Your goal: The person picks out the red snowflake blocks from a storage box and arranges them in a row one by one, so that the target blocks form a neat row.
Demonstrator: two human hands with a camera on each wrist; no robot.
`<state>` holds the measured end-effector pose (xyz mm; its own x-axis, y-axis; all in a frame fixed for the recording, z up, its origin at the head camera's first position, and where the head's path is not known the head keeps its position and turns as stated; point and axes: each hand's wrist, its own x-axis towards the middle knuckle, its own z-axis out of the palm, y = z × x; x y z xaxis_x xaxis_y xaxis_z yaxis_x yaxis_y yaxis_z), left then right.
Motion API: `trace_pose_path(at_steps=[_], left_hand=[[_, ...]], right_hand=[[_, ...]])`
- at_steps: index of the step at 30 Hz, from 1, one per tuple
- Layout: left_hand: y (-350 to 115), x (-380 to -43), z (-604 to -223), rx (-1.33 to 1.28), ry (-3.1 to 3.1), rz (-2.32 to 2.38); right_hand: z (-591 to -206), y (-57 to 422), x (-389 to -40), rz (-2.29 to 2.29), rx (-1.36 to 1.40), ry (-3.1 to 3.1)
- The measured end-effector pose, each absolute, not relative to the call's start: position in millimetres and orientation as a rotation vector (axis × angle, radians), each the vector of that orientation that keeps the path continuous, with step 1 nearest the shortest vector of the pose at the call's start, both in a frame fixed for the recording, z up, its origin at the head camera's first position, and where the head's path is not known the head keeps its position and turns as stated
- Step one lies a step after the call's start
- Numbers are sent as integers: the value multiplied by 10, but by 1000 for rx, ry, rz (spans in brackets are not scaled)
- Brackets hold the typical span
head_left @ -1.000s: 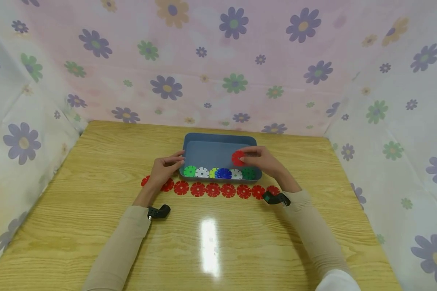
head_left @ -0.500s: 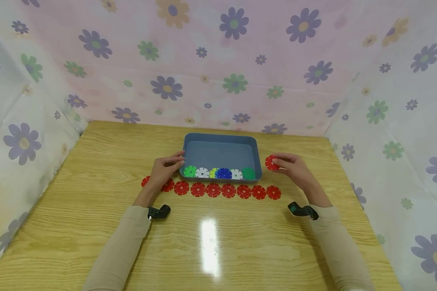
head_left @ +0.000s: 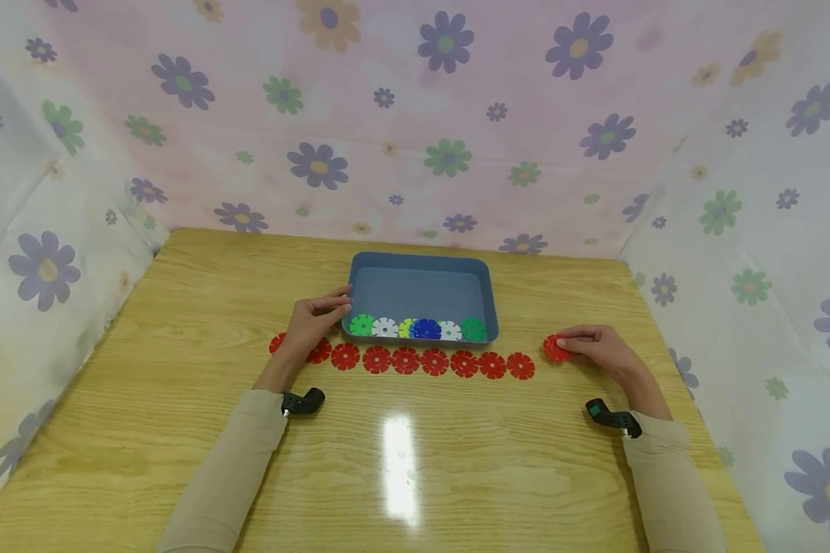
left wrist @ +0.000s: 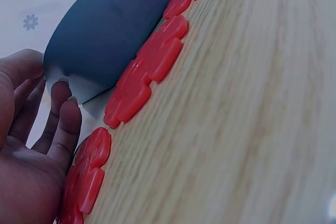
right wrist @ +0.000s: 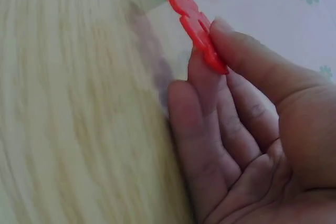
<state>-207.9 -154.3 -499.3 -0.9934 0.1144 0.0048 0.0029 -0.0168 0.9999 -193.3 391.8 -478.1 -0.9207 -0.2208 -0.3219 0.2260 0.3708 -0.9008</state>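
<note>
In the head view, my right hand [head_left: 605, 352] pinches a red notched plastic snowflake disc [head_left: 553, 349] between thumb and fingers, to the right of a row of similar discs. The right wrist view shows this disc [right wrist: 197, 27] tilted and above the table. My left hand [head_left: 311, 326] touches the left end of a blue-grey tray [head_left: 422, 262] with extended fingers. A row of red discs [head_left: 406, 360] lies flat before the tray, partly hidden by the left hand and wrist. In the left wrist view, red discs [left wrist: 144, 74] lie close beside the tray's outer wall.
Inside the tray, along its front wall, lie green [head_left: 362, 325], white [head_left: 385, 328], yellow and blue [head_left: 426, 329] discs, some overlapping. A wooden table [head_left: 498, 461] carries everything. Floral cloth [head_left: 387, 115] stands behind and at both sides.
My right hand has carried the red disc out from over the tray, rightward and toward the front, to beyond the row's right end. The left hand stays at the tray.
</note>
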Motion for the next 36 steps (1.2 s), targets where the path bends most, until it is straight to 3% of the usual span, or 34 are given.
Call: trace_pose_path(at_steps=[19, 36], left_hand=[[-1534, -2068, -4981, 155, 2125, 2202], [-1543, -2078, -4985, 171, 2102, 2220]], right_hand=[[-4789, 3896, -1819, -1191, -59, 2424], [-4761, 3794, -1829, -1130, -227, 2461]])
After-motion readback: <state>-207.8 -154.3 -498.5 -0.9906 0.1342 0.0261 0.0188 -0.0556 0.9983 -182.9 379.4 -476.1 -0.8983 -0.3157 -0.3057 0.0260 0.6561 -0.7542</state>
